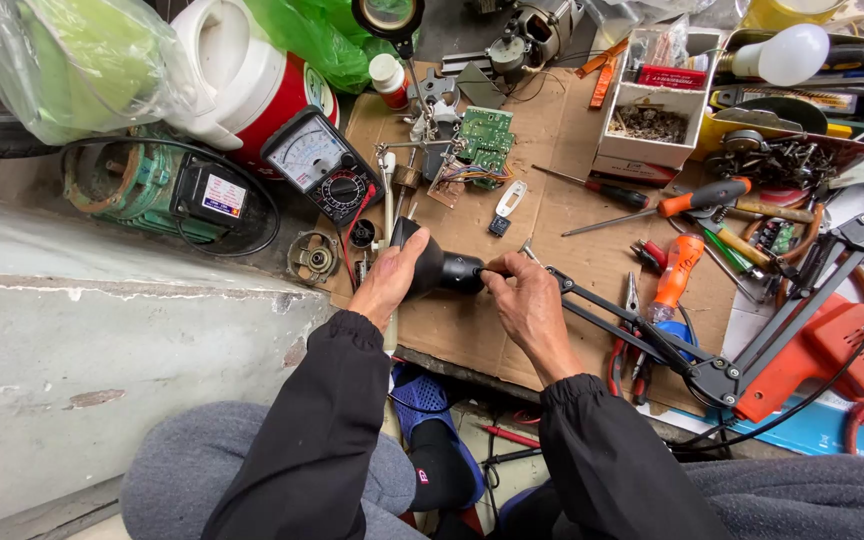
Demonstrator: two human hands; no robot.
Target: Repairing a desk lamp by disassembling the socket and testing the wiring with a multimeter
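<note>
My left hand (389, 280) wraps around the black lamp head (439, 265), which lies on its side on the cardboard sheet (572, 250). My right hand (524, 300) pinches the narrow end of the lamp head where it joins the black jointed lamp arm (652, 335). That arm runs right to a hinge (717, 378) and up to the right edge. Both sleeves are black.
An analog multimeter (322, 172) leans at the back left beside a green circuit board (485, 137). Orange-handled screwdrivers (697, 198), pliers (627, 345), an orange heat gun (837, 355) and boxes of parts (652, 120) crowd the right. A concrete ledge (102, 330) lies left.
</note>
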